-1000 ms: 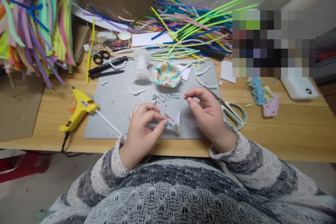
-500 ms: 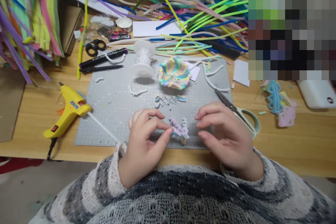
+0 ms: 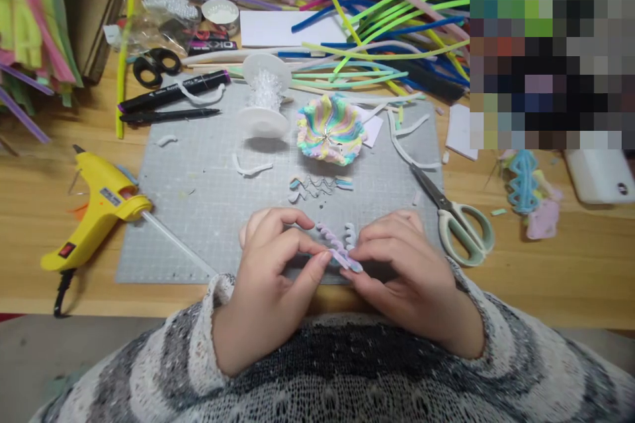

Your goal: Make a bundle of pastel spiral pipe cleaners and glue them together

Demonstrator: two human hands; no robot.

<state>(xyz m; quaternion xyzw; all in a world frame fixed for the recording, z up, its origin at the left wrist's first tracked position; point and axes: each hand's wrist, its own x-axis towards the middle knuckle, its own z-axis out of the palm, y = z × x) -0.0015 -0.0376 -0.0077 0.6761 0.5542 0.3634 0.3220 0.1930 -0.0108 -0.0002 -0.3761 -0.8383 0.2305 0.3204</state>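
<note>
Left hand [image 3: 282,271]: I'm pinching a lilac, coiled, fuzzy stem [image 3: 329,236].
Right hand [image 3: 409,271]: gripping its end near front edge, grey gridded mat [image 3: 213,205].

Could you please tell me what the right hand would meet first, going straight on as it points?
The right hand would probably meet the lilac strip first, then the left hand beyond it, though depth is hard to judge.

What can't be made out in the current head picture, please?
All in the head view:
Lilac coiled piece: its pinched part is hidden by the left hand.
Right hand: whether it grips or merely touches is too small to tell.
Marker: lettering too small.
Fuzzy strips, upper left: cut off by edges.
Background behind pixelated block: masked.
</note>
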